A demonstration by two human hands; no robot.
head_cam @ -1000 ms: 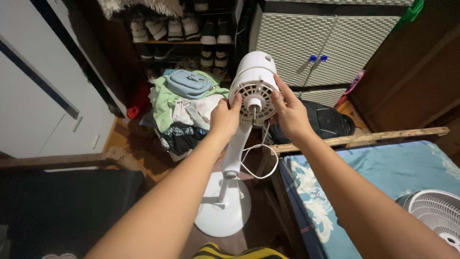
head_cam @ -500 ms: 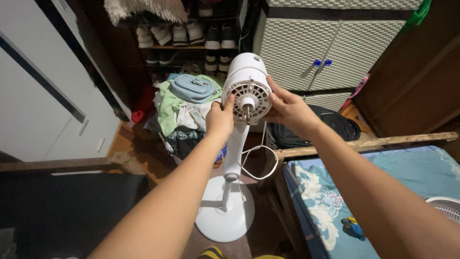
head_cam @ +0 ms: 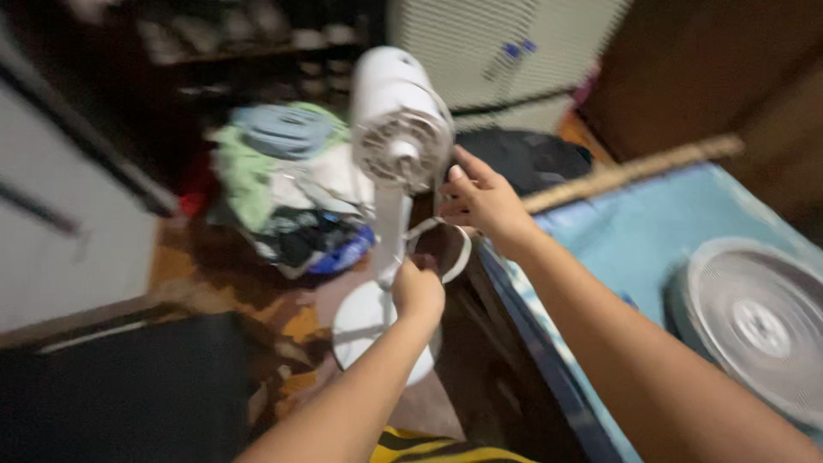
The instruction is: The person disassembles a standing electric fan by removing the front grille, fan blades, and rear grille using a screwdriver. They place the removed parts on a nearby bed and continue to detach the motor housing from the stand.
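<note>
Blurred clothes and a bed framed the fan. My left hand had dropped from the motor head, fingers now closed round the pole; my right hand, fingers spread open, had slipped just beside the head, near the cord.

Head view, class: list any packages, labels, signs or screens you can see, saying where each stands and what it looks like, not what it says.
None can be made out; the picture is blurred.
Nearest things, all unmarked as far as shows: a white stand fan without its guard, at centre; a round white fan guard on the blue bed, at right; a heap of clothes on the floor, at left.
</note>
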